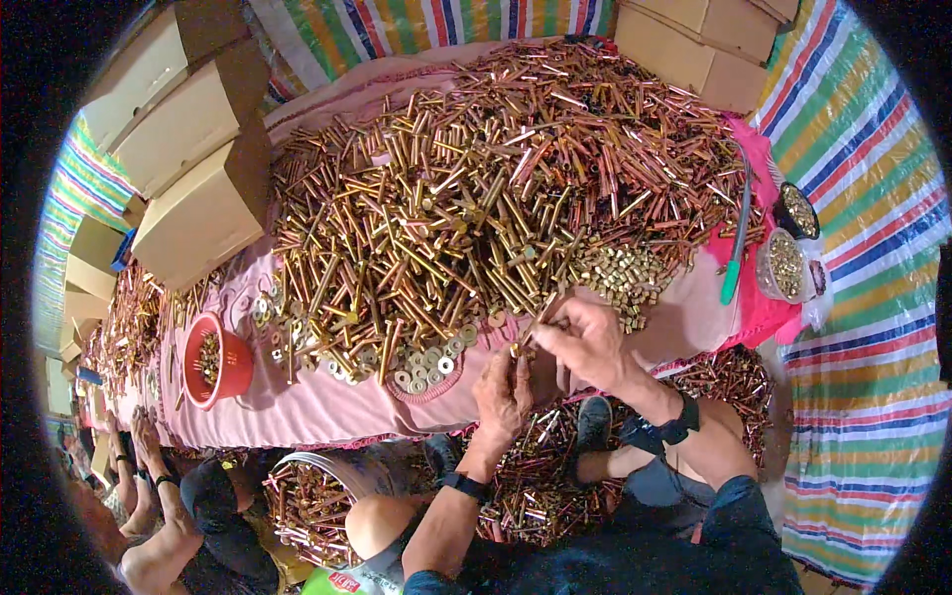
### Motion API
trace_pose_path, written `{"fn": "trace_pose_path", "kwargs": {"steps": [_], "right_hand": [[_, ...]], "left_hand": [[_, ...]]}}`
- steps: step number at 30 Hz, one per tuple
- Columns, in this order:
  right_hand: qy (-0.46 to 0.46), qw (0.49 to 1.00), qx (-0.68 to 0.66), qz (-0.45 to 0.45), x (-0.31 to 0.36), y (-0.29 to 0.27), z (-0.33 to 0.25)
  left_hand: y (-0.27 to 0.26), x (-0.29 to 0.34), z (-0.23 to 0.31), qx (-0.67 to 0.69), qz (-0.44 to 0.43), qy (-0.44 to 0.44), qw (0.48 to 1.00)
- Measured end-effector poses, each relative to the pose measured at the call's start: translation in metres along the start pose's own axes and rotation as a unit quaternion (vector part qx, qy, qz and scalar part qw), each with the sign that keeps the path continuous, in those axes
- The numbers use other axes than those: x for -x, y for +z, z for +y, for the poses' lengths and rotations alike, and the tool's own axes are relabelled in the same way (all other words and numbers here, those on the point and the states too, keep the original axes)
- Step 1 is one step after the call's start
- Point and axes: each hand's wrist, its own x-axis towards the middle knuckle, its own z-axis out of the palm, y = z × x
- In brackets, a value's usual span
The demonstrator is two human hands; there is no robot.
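Note:
My left hand [503, 395] is closed in a pinch at the near edge of the cloth-covered table, with a small gold-coloured metal piece [516, 350] at its fingertips. Just right of it and slightly farther off, my right hand [585, 342] is closed on a gold-coloured bolt [546, 309] that points up and away. Fingers partly hide both pieces. Beyond the hands spreads a big heap of long gold-coloured bolts [416, 238]. Flat round washers [426, 369] lie left of my hands, and small cylindrical nuts [625, 278] are piled to the right.
A red plastic basket [244, 372] stands left. At right are a green-handled tool [732, 283] and a clear tub [799, 278] of small parts. Cardboard boxes [198, 218] are stacked at far left. A bucket [342, 466] of bolts stands below the table. Another person's hands [146, 436] are at left.

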Motion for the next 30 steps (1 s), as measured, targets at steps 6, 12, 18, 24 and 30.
{"fn": "trace_pose_path", "kwargs": {"steps": [6,12,18,24,30], "right_hand": [[0.017,0.999,0.045,0.01,0.005,0.011,-0.015],[-0.188,0.952,0.243,-0.004,0.006,0.014,-0.022],[-0.105,0.986,0.123,-0.033,0.007,0.017,0.009],[-0.068,0.979,0.192,-0.015,-0.003,-0.002,0.009],[-0.149,0.95,0.256,-0.097,0.008,0.005,0.031]], "left_hand": [[0.001,0.0,0.001,0.011,0.001,0.014,1.0],[0.0,0.005,-0.015,0.026,-0.026,0.04,0.999],[0.0,0.004,-0.01,0.013,0.003,0.063,0.998],[-0.002,0.006,-0.005,0.064,0.002,-0.004,0.998],[-0.001,0.002,-0.001,0.061,0.045,0.021,0.997]]}}
